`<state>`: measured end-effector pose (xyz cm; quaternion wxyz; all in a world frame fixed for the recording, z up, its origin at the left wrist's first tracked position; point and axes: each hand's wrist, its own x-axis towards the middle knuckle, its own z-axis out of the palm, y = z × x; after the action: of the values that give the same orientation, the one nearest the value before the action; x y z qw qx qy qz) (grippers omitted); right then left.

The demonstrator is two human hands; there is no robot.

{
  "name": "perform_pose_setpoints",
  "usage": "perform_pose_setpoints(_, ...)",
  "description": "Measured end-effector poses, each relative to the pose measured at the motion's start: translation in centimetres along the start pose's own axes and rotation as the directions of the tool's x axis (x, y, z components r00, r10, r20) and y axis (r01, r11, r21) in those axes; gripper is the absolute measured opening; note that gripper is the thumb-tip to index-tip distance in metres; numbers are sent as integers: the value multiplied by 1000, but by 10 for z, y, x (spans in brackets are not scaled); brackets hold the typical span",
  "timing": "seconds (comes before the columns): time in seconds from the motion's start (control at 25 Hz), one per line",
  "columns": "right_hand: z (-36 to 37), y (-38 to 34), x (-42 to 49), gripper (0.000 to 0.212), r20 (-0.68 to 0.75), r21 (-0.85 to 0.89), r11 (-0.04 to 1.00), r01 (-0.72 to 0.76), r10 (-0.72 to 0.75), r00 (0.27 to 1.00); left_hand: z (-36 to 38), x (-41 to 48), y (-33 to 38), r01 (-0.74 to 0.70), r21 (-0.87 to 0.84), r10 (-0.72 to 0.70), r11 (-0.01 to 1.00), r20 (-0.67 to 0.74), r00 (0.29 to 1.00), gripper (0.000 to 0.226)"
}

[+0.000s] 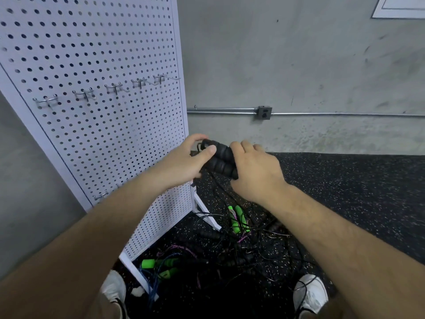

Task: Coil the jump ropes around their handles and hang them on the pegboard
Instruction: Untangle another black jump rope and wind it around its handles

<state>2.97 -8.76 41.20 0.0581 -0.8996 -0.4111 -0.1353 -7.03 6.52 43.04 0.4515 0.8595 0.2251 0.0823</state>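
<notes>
Two black foam jump-rope handles [220, 158] lie side by side between my hands, just right of the white pegboard [96, 54]. My left hand [186, 161] grips their left end, thumb on top. My right hand [255, 171] wraps round their right end. Their thin black cord [218, 187] hangs down to the floor. A row of metal hooks [115, 88] on the pegboard carries nothing. Tangled ropes lie on the floor below: green handles [239, 218], more green handles [158, 264] and black handles [234, 261].
The pegboard stands on white feet [207, 215] on dark speckled rubber flooring [345, 192]. A concrete wall behind carries a conduit pipe and an outlet box [264, 113]. My white shoes [310, 293] stand at the edge of the rope pile.
</notes>
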Motion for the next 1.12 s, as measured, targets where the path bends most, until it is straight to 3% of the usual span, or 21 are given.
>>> perform_pose_setpoints(0.08, -2, 11, 5, 62, -6, -21, 998, 58, -58, 998, -16, -4, -11, -70, 543, 135, 837, -81, 988, 72)
perform_pose_setpoints(0.12, -3, 14, 6, 62, -14, -17, 996, 91, -91, 996, -17, -7, -12, -128, 659, 242, 741, -84, 967, 86)
perform_pose_setpoints(0.2, -3, 15, 7, 64, -18, 3, 983, 182, -182, 983, -11, -2, -13, -326, 742, 454, 586, 32, 890, 107)
perform_pose_setpoints(0.24, -2, 13, 7, 66, -27, 31, 975, 220, -219, 975, -7, 3, -14, -397, 775, 527, 493, 97, 844, 106)
perform_pose_setpoints(0.32, -2, 9, 9, 69, -55, 109, 961, 252, -248, 967, -5, 15, -14, -465, 804, 641, 370, 142, 754, 76)
perform_pose_setpoints(0.4, 0, 4, 13, 71, -59, 138, 960, 242, -236, 970, -8, 20, -17, -448, 818, 690, 361, 88, 718, 48)
perform_pose_setpoints(0.44, 2, 3, 15, 72, -53, 143, 964, 223, -218, 975, -7, 19, -20, -417, 813, 669, 406, 46, 742, 42)
perform_pose_setpoints(0.52, 6, 2, 19, 72, -40, 183, 967, 180, -175, 984, -1, 16, -24, -340, 787, 592, 515, -39, 805, 40)
perform_pose_setpoints(0.64, 12, 7, 25, 62, -62, 267, 946, 183, -173, 983, 5, 18, -23, -274, 784, 539, 557, -91, 837, 43)
perform_pose_setpoints(0.72, 14, 10, 26, 56, -86, 284, 938, 200, -183, 979, 4, 21, -24, -251, 820, 560, 515, -99, 823, 46)
perform_pose_setpoints(0.8, 16, 10, 26, 54, -139, 277, 936, 216, -183, 973, 5, 23, -28, -244, 880, 631, 407, -77, 772, 56)
perform_pose_setpoints(0.96, 11, 7, 24, 63, -225, 352, 909, 224, -150, 963, 6, 27, -31, -375, 879, 764, 293, 21, 645, 90)
perform_pose_setpoints(1.04, 8, 7, 20, 70, -228, 498, 844, 200, -95, 969, 2, 28, -28, -415, 861, 770, 296, 42, 637, 93)
perform_pose_setpoints(1.12, 7, 8, 18, 82, -208, 723, 679, 129, 36, 977, -6, 28, -26, -426, 840, 763, 337, 21, 647, 90)
